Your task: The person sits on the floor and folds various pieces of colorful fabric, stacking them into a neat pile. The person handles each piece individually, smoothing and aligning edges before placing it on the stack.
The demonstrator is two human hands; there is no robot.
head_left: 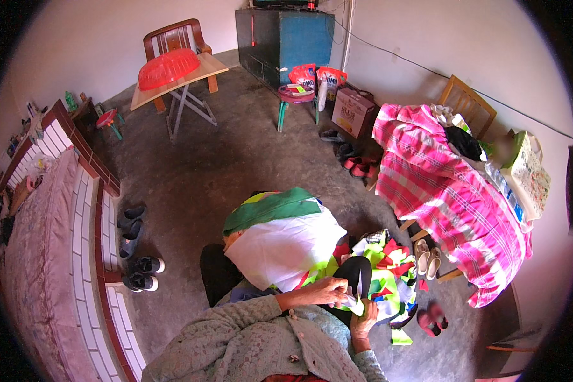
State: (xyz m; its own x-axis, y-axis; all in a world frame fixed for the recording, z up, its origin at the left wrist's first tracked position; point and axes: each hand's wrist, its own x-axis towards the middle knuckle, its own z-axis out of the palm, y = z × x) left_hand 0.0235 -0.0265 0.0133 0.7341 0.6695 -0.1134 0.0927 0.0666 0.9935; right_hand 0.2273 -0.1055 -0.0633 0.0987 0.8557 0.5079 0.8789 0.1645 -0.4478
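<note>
Both my hands meet low in front of me, beside my right knee. My left hand (pixel 319 293) reaches across from the left, its fingers closed around a small pale thing that I cannot make out. Just below it, my right hand (pixel 364 320) pinches a yellow-green cloth scrap (pixel 358 308), which lies between the two hands. Across my lap rests a large bundle of white cloth (pixel 274 258) with a green band (pixel 274 211) over its far side. To the right, by my knee, a heap of bright cloth scraps (pixel 388 261) in yellow-green, red, white and blue lies on the floor.
A table with a pink plaid cloth (pixel 426 172) stands at the right, shoes (pixel 428 260) beside it. More shoes (pixel 143 274) lie left, along a tiled ledge (pixel 83 254). Farther off are a folding table (pixel 210 67) with a red cover (pixel 169 69) and a green-legged stool (pixel 296 95).
</note>
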